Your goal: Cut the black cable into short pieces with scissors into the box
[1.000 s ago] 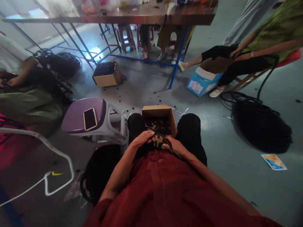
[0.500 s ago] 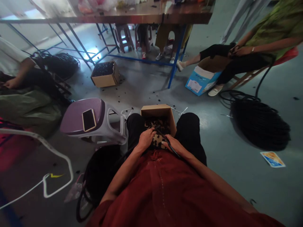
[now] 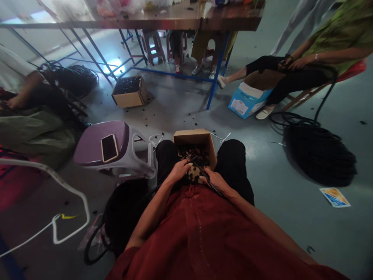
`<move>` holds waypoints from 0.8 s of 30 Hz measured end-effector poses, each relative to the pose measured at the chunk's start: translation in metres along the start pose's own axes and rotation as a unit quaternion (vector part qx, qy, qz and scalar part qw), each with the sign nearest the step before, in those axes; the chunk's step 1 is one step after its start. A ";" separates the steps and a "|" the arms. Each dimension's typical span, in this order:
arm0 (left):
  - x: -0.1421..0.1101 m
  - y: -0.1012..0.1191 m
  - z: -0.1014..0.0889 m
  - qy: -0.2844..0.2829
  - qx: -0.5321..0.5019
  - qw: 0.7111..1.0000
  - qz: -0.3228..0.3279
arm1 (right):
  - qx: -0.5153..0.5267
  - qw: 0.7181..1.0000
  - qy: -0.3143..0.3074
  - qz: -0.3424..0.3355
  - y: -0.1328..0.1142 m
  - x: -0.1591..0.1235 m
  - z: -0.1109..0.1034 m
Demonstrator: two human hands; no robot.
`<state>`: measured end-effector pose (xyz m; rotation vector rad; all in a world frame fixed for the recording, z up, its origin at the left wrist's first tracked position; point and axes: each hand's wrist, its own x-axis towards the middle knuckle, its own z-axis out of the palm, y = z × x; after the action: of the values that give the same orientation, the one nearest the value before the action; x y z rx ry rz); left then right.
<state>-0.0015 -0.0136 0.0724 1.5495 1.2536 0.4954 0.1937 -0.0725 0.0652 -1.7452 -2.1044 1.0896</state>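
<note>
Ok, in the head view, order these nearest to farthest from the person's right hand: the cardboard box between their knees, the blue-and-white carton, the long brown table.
From the right hand:
1. Cardboard box, directly ahead of the hand, between the knees.
2. Blue-and-white carton, ahead-right on the floor, at a co-worker's feet.
3. Long brown table, farthest, straight ahead.

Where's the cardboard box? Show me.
In the head view, the cardboard box sits between the person's knees, just beyond the left hand and right hand, with a purple stool to its left.
</note>
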 end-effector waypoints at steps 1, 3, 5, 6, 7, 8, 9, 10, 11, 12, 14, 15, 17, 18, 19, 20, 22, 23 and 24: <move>0.000 -0.001 0.001 0.000 -0.001 1.000 -0.001 | 0.002 1.000 -0.003 0.004 0.001 0.000 0.001; 0.001 -0.002 0.002 0.000 0.001 1.000 -0.005 | 0.005 1.000 -0.006 0.008 0.002 0.000 0.002; 0.001 -0.003 0.001 -0.009 -0.001 1.000 -0.012 | 0.006 1.000 -0.006 0.007 0.002 -0.001 0.002; 0.001 -0.002 0.000 -0.016 -0.007 1.000 -0.016 | 0.006 1.000 -0.005 0.006 0.002 -0.001 0.002; 0.001 -0.002 -0.001 -0.026 -0.016 0.999 -0.020 | 0.007 1.000 -0.005 0.006 0.002 -0.001 0.002; 0.000 -0.001 -0.003 -0.038 -0.027 0.999 -0.023 | 0.008 1.000 -0.004 0.008 0.001 -0.001 0.002; 0.000 0.000 -0.006 -0.052 -0.038 0.998 -0.024 | 0.009 1.000 -0.004 0.009 0.001 -0.001 0.002; -0.001 0.001 -0.008 -0.067 -0.048 0.996 -0.024 | 0.010 1.000 -0.003 0.010 0.000 -0.001 0.002; -0.001 0.002 -0.011 -0.084 -0.057 0.995 -0.024 | 0.010 1.000 -0.002 0.010 0.000 -0.001 0.002; -0.001 0.002 -0.013 -0.099 -0.064 0.993 -0.024 | 0.009 1.000 -0.001 0.009 0.000 -0.001 0.002; -0.001 0.001 -0.018 -0.127 -0.075 0.989 -0.028 | 0.005 1.000 0.001 0.005 0.000 -0.001 0.003; -0.001 0.001 -0.019 -0.138 -0.081 0.986 -0.033 | 0.003 1.000 0.002 0.003 0.000 -0.001 0.004; -0.001 -0.001 -0.021 -0.155 -0.091 0.983 -0.046 | 0.002 1.000 0.006 -0.003 0.001 -0.001 0.005; -0.002 -0.001 -0.021 -0.157 -0.092 0.982 -0.050 | 0.001 1.000 0.007 -0.006 0.002 -0.001 0.005; -0.002 -0.001 -0.021 -0.154 -0.090 0.983 -0.051 | 0.000 1.000 0.008 -0.008 0.003 -0.001 0.006; -0.003 0.000 -0.020 -0.147 -0.083 0.984 -0.048 | -0.001 1.000 0.009 -0.006 0.003 -0.001 0.006; -0.004 0.002 -0.019 -0.140 -0.066 0.987 -0.031 | -0.004 1.000 0.014 -0.001 0.004 0.000 0.006; -0.005 0.002 -0.018 -0.145 -0.060 0.987 -0.023 | -0.005 1.000 0.015 0.001 0.005 0.000 0.007; -0.006 0.003 -0.016 -0.154 -0.056 0.986 -0.019 | -0.005 1.000 0.016 0.002 0.005 0.000 0.007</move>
<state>-0.0153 -0.0111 0.0831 1.4400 0.9992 0.2832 0.1940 -0.0752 0.0568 -1.7593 -2.0938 1.0465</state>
